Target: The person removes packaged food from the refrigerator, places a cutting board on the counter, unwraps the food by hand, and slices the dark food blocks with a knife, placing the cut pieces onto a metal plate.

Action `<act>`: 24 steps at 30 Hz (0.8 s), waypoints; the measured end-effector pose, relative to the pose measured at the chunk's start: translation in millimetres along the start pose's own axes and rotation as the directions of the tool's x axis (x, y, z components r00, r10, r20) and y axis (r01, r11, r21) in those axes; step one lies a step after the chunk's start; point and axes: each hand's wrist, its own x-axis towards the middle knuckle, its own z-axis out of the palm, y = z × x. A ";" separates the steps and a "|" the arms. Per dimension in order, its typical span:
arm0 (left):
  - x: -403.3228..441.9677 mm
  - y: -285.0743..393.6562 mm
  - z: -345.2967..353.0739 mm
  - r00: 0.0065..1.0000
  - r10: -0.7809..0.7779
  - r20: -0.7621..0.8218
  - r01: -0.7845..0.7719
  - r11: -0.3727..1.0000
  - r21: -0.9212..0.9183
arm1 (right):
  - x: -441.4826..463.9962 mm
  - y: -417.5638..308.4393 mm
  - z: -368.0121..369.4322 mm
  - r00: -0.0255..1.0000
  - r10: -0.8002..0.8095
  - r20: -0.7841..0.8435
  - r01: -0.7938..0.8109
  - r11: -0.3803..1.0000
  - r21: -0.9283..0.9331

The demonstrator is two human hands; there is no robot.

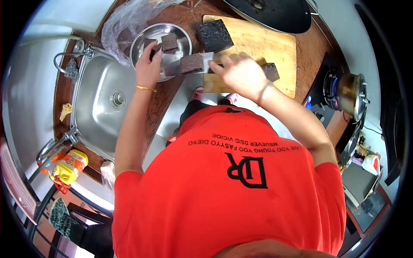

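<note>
left hand (148, 64) in round steel bowl (184, 45), grip unclear; right hand (244, 75) clamped on steel knife (174, 69), dark-brown block (192, 63) on blade, upper centre. some pieces (169, 42) already bowled; large black block (215, 35), small dark block (270, 72) apparently left, on wooden board (282, 47).

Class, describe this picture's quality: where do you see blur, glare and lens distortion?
Head view: right hand and knife blade blurred, probably by motion; same view: bright glare on the metal sink; head view again: outer scenery curved, corners black.
</note>
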 end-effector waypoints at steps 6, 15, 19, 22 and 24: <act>-12.1 33.9 -16.1 0.880 0.328 0.344 -0.381 0.919 0.099 | 45.9 -11.0 2.2 0.994 -0.101 0.051 0.102 0.995 -0.016; -3.1 20.7 -14.9 0.720 0.400 0.566 -0.581 0.794 0.178 | 46.8 -13.2 -2.9 0.994 -0.111 0.021 0.110 0.994 0.008; 1.1 17.2 -17.9 0.717 0.378 0.586 -0.552 0.821 0.146 | 43.8 -17.5 -7.0 0.995 -0.100 0.027 0.099 0.994 0.043; 2.7 8.9 -21.2 0.794 0.288 0.536 -0.471 0.848 0.243 | 36.4 -20.8 -3.0 0.998 -0.070 -0.007 0.070 0.996 0.055; 0.7 7.4 -20.6 0.929 0.162 0.332 -0.275 0.904 0.327 | 29.0 -22.0 -4.2 0.998 -0.041 -0.046 0.043 0.998 0.051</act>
